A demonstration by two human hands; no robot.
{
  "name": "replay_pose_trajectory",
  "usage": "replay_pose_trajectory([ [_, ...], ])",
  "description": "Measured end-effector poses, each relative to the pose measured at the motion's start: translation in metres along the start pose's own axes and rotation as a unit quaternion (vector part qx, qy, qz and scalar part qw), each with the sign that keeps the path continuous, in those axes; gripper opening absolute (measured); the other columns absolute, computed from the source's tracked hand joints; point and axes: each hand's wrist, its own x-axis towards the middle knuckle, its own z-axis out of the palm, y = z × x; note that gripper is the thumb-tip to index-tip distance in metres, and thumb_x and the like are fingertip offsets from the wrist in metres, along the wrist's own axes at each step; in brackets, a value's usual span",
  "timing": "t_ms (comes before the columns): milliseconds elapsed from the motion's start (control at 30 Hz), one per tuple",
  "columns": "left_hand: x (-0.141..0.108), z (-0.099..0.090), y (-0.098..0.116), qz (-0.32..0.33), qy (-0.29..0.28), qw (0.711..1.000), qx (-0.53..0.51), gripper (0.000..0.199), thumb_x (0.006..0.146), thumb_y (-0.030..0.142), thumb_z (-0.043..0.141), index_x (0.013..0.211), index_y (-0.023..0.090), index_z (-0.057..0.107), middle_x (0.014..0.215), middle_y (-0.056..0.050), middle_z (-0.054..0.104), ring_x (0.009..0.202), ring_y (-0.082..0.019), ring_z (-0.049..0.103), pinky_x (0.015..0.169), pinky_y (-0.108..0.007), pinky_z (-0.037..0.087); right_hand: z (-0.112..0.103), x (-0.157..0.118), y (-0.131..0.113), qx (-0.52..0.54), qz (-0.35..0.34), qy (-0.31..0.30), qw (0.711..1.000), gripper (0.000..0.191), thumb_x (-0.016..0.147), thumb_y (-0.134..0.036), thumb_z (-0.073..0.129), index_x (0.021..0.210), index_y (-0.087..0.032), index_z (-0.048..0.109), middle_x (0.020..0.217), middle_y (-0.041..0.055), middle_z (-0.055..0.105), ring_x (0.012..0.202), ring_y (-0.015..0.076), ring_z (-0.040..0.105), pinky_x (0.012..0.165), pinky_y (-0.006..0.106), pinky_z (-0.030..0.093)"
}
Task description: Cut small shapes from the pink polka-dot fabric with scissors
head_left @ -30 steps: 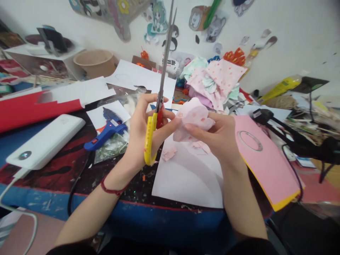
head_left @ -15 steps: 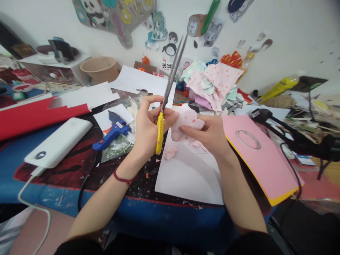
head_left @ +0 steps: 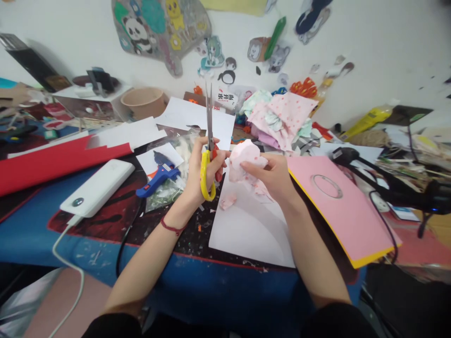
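Yellow-and-red-handled scissors point(head_left: 205, 180) are in my left hand point(head_left: 200, 171), their blades pointing up and slightly parted. My right hand point(head_left: 276, 177) pinches a small pink spotted cloth piece point(head_left: 245, 157) between thumb and fingers. The left fingertips are close to the left edge of that cloth; whether they touch it is unclear. Beneath the hands lies a white sheet of paper point(head_left: 246, 230), with small pink cloth scraps point(head_left: 228, 202) near its upper part.
Left of the hands are a blue glue gun point(head_left: 160, 178), a white power bank point(head_left: 98, 188) and red sheet material point(head_left: 63, 162). Crumpled spotted cloth point(head_left: 282, 117) is piled behind. A pink folder point(head_left: 341, 206) and a black stand arm point(head_left: 387, 180) are at the right.
The scissors have turned more upright in my left hand, which has moved off the cloth's face. My right hand still holds the cloth. The view has shifted slightly.
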Motion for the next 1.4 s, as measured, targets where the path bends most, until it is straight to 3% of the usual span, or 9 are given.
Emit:
replay_pose_trajectory([
  [100, 0.000, 0.001, 0.001, -0.004, -0.035, 0.999, -0.012, 0.049, 0.078, 0.048, 0.081, 0.109, 0.025, 0.049, 0.063, 0.006, 0.058, 0.041, -0.010, 0.051, 0.040, -0.024, 0.040, 0.002, -0.001, -0.001, 0.006, -0.023, -0.003, 1.000, 0.030, 0.078, -0.039, 0.080, 0.063, -0.017, 0.065, 0.059, -0.0034, 0.052, 0.057, 0.0098, 0.044, 0.053, 0.026, 0.035],
  [200, 0.002, 0.009, 0.013, 0.020, -0.025, 0.999, -0.029, 0.053, 0.067, 0.033, 0.090, 0.103, 0.025, 0.053, 0.066, 0.008, 0.056, 0.046, -0.007, 0.049, 0.045, -0.021, 0.038, 0.005, 0.000, -0.015, -0.003, -0.053, 0.027, 0.998, 0.035, 0.077, -0.040, 0.080, 0.059, -0.017, 0.059, 0.056, -0.0050, 0.047, 0.055, 0.0088, 0.040, 0.051, 0.025, 0.031],
  [300, 0.010, 0.023, 0.041, 0.060, -0.011, 0.997, -0.049, 0.051, 0.066, 0.024, 0.089, 0.103, 0.024, 0.054, 0.067, 0.008, 0.057, 0.052, -0.006, 0.050, 0.049, -0.020, 0.040, 0.006, 0.009, -0.044, -0.005, -0.099, 0.053, 0.994, 0.033, 0.077, -0.039, 0.080, 0.061, -0.017, 0.061, 0.057, -0.0052, 0.048, 0.056, 0.0084, 0.040, 0.052, 0.024, 0.031],
  [500, 0.039, 0.048, 0.111, 0.140, -0.004, 0.988, -0.064, 0.040, 0.075, 0.026, 0.083, 0.102, 0.022, 0.054, 0.067, 0.006, 0.063, 0.048, -0.007, 0.051, 0.048, -0.021, 0.041, -0.007, 0.039, -0.110, 0.007, -0.193, 0.071, 0.979, 0.020, 0.078, -0.034, 0.082, 0.072, -0.018, 0.072, 0.063, -0.0035, 0.057, 0.060, 0.0096, 0.048, 0.056, 0.025, 0.039],
  [633, 0.051, 0.059, 0.135, 0.095, -0.033, 0.990, -0.099, 0.043, 0.073, 0.030, 0.084, 0.104, 0.022, 0.056, 0.064, 0.006, 0.059, 0.041, -0.009, 0.049, 0.038, -0.023, 0.038, -0.019, 0.050, -0.127, 0.014, -0.235, 0.075, 0.969, 0.015, 0.077, -0.030, 0.084, 0.072, -0.019, 0.074, 0.063, -0.0034, 0.061, 0.059, 0.0095, 0.050, 0.055, 0.024, 0.040],
  [833, 0.055, 0.071, 0.139, -0.046, -0.094, 0.983, -0.151, 0.039, 0.074, 0.028, 0.082, 0.105, 0.022, 0.060, 0.063, 0.006, 0.059, 0.043, -0.008, 0.050, 0.044, -0.023, 0.041, -0.031, 0.053, -0.125, 0.000, -0.272, 0.111, 0.956, 0.029, 0.078, -0.031, 0.082, 0.060, -0.018, 0.064, 0.059, -0.0031, 0.058, 0.056, 0.0096, 0.049, 0.052, 0.024, 0.038],
  [1133, 0.050, 0.077, 0.136, -0.096, -0.090, 0.978, -0.164, 0.035, 0.075, 0.027, 0.081, 0.101, 0.021, 0.058, 0.053, 0.007, 0.054, 0.042, -0.009, 0.047, 0.045, -0.022, 0.040, -0.028, 0.045, -0.131, -0.002, -0.263, 0.129, 0.956, 0.029, 0.077, -0.028, 0.082, 0.058, -0.017, 0.063, 0.057, -0.0044, 0.056, 0.054, 0.0077, 0.049, 0.050, 0.023, 0.040],
  [1267, 0.037, 0.081, 0.136, -0.118, -0.109, 0.974, -0.163, 0.035, 0.074, 0.026, 0.083, 0.098, 0.021, 0.058, 0.054, 0.008, 0.051, 0.046, -0.009, 0.047, 0.048, -0.023, 0.042, -0.027, 0.019, -0.137, -0.019, -0.225, 0.160, 0.961, 0.027, 0.075, -0.031, 0.084, 0.061, -0.018, 0.066, 0.059, -0.0032, 0.060, 0.054, 0.0089, 0.052, 0.049, 0.023, 0.042],
  [1400, 0.001, 0.089, 0.126, -0.156, -0.140, 0.967, -0.146, 0.028, 0.077, 0.028, 0.080, 0.094, 0.021, 0.058, 0.053, 0.006, 0.049, 0.044, -0.011, 0.047, 0.045, -0.025, 0.041, -0.029, -0.033, -0.126, 0.003, -0.144, 0.224, 0.964, 0.033, 0.074, -0.035, 0.085, 0.057, -0.018, 0.062, 0.049, -0.0052, 0.054, 0.041, 0.0066, 0.043, 0.037, 0.022, 0.030],
])
